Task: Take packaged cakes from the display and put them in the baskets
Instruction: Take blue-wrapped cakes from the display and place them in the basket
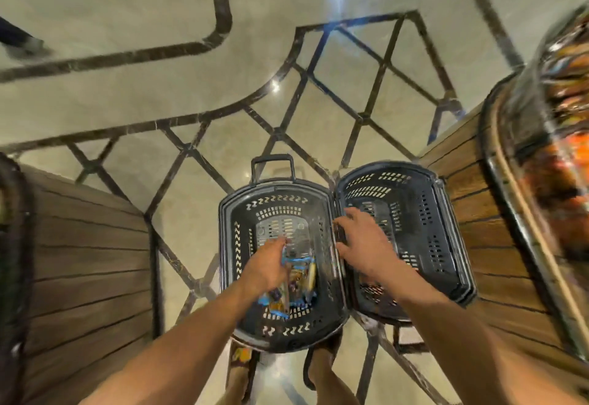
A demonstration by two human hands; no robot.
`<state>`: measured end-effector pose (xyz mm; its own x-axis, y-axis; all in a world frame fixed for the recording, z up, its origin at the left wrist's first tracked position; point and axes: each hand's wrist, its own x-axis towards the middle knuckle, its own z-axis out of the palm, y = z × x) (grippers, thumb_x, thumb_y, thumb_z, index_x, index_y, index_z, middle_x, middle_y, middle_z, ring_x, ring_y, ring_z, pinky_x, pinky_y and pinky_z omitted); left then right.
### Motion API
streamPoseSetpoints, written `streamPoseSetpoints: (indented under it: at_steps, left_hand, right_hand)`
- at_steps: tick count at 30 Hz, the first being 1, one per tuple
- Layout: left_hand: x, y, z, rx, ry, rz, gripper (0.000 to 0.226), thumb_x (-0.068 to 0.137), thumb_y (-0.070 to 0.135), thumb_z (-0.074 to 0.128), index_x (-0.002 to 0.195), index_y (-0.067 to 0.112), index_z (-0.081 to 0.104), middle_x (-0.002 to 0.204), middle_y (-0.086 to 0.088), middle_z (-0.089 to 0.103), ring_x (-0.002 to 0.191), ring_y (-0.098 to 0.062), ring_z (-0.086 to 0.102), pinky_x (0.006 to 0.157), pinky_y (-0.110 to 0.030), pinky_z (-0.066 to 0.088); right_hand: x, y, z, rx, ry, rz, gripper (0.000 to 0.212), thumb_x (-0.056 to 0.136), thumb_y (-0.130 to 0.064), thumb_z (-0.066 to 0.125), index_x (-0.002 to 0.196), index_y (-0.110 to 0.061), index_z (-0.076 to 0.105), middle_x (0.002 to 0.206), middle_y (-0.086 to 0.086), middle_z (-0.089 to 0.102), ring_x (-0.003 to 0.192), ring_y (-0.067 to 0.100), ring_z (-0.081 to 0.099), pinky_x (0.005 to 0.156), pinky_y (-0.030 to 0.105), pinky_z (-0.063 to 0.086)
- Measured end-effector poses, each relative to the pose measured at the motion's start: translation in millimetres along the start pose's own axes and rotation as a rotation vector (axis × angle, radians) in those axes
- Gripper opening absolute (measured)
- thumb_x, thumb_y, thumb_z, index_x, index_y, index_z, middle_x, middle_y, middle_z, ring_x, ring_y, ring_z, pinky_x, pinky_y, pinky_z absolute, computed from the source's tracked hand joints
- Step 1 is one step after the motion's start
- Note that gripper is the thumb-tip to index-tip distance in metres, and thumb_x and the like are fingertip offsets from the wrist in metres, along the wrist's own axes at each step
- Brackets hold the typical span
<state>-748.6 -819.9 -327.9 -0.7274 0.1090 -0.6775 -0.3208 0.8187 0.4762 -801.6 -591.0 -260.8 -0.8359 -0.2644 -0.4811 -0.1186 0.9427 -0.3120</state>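
Two black plastic baskets stand side by side on the floor. The left basket point(229, 245) holds packaged cakes point(301, 280) in clear wrappers with blue edges. My left hand point(266, 266) reaches into it and pinches the top edge of one package; motion blur hides the fingertips. My right hand point(366, 245) hovers with fingers spread over the inner rim of the right basket point(446, 239) and holds nothing. No package shows in the right basket. The cake display point(561, 137) curves along the right edge, blurred, with orange and brown packages.
A wooden-slatted display base point(484, 200) stands right beside the right basket. Another wooden stand point(83, 264) rises at the left. Marble floor point(159, 70) with dark inlay stretches ahead. My sandalled feet point(322, 372) are just behind the baskets.
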Motion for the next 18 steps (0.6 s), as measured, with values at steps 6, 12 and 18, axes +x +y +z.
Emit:
streamPoseSetpoints:
  at_steps: [6,12,18]
  left_hand:
    - [-65,62,-130,0.292,0.147,0.311,0.064,0.094,0.035,0.068,0.151,0.023,0.041,0.151,-0.005,0.046,0.138,-0.028,0.048,0.111,-0.042,0.044]
    - [-145,151,-248,0.454,0.417,0.646,0.065,0.093,0.038,0.069,0.152,0.026,0.044,0.16,-0.003,0.041,0.141,-0.025,0.046,0.115,-0.041,0.042]
    - [-230,239,-297,0.559,0.605,0.907,0.068,0.095,0.043,0.068,0.154,0.026,0.041,0.162,-0.005,0.037,0.146,-0.027,0.039,0.116,-0.045,0.04]
  right_hand:
    - [-60,-62,-142,-0.021,0.273,-0.002,0.049,0.091,-0.03,0.065,0.138,-0.015,0.058,0.153,0.013,0.043,0.142,0.032,0.039,0.112,0.043,0.037]
    - [-144,-102,-252,-0.054,0.58,0.078,0.056,0.09,-0.039,0.065,0.142,-0.024,0.052,0.156,0.005,0.038,0.144,0.028,0.034,0.116,0.048,0.035]
    - [-249,-114,-325,-0.143,0.777,0.229,0.06,0.087,-0.04,0.069,0.143,-0.026,0.052,0.155,0.005,0.038,0.143,0.028,0.035,0.115,0.047,0.036]
